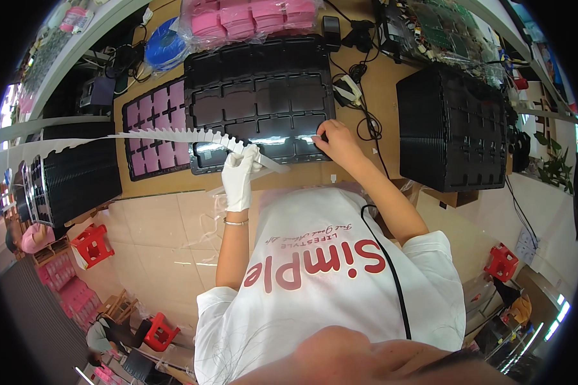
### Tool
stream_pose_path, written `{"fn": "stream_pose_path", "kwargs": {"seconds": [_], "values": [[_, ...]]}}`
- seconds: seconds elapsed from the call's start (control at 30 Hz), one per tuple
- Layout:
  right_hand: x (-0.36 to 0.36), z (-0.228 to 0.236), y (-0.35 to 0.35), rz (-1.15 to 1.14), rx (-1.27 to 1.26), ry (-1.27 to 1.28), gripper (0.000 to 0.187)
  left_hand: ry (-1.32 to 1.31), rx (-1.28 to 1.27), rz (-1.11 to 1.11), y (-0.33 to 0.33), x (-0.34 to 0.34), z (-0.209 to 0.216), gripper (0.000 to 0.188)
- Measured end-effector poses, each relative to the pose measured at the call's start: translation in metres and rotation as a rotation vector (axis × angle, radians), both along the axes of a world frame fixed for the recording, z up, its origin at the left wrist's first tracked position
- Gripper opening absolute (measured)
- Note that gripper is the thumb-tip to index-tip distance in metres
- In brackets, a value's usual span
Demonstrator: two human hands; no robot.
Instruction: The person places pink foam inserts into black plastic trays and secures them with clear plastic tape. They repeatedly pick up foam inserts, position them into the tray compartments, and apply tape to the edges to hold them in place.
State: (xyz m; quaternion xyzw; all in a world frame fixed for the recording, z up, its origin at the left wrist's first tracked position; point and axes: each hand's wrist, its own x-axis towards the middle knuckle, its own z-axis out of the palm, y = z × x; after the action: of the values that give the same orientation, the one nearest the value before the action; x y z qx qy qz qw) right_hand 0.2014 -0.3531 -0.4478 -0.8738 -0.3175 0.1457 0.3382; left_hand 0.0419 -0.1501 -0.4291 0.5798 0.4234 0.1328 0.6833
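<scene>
My left hand (239, 179), in a white glove, is closed on a long white strip (173, 135) with a notched edge. The strip runs off to the left, and a short end sticks out to the right of the glove. Beneath it lies a black compartmented plastic tray (237, 117) on the table. My bare right hand (341, 144) is at the tray's near right corner, thumb and fingers pinched together. Whatever is between those fingertips is too small to make out. To the left, partly under the tray, sits another black tray (132, 149) with pink pieces in its compartments.
Stacks of black trays stand on the right (453, 128) and left (80, 173). Behind are bagged pink foam pieces (253, 19), a blue roll (165, 46) and black cables (368, 125). Red stools (91, 245) and other people are beyond the table (366, 173).
</scene>
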Motion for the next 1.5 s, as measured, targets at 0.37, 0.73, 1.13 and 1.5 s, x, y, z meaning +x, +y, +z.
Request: {"fn": "stream_pose_path", "kwargs": {"seconds": [0.37,0.73,1.13,1.5], "values": [[0.004,-0.004,0.0,-0.024,0.008,0.05,0.013,-0.011,-0.026,-0.003,0.003,-0.002,-0.002,0.02],[0.007,0.017,-0.059,0.094,0.244,0.647,0.01,-0.018,0.072,-0.042,0.001,-0.014,0.001,0.015],[-0.078,0.031,-0.226,-0.022,-0.851,-0.137,0.023,1.289,0.836,-0.933,0.14,-0.162,0.046,0.056],[0.174,0.048,0.148,0.184,0.3,-0.436,0.021,0.062,1.085,-0.553,0.174,0.13,0.062,0.023]]}}
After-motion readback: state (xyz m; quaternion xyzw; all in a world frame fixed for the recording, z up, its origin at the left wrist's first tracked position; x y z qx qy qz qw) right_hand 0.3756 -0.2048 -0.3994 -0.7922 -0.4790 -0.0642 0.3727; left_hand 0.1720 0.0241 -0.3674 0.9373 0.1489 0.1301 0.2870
